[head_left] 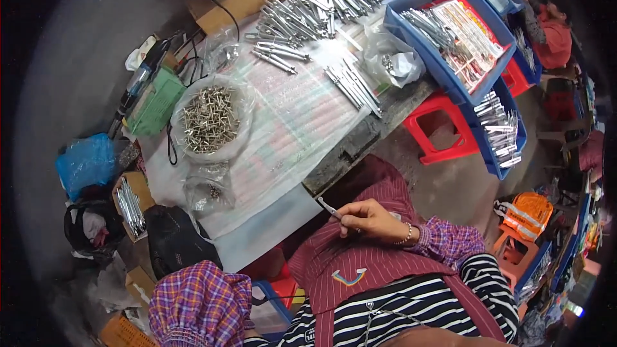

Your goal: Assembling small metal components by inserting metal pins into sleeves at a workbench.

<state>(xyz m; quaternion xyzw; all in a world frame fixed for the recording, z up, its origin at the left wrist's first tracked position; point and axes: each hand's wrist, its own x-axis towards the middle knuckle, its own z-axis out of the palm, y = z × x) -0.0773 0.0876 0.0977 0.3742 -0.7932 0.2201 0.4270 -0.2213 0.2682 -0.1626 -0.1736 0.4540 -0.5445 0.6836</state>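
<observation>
My right hand (374, 220) is closed in a pinch round a slim silver metal piece (329, 207), held above my lap near the table's front edge. Its far end sticks out past my fingertips. Of my left arm only the plaid sleeve (200, 302) shows at the lower left; the hand itself is out of sight. On the table a clear plastic bag (241, 125) lies open, full of small brass-coloured metal pieces (211, 119). A row of long silver metal pieces (352, 88) lies on the right side, and a large heap of similar pieces (315, 9) is farther back.
A blue bin (400, 29) with silver pieces and a tray stands at the right, by a red stool (443, 130). Another blue bin (502, 170) sits lower. To the left are a green box (154, 103), a blue plastic bag (87, 164) and a black bag (177, 241).
</observation>
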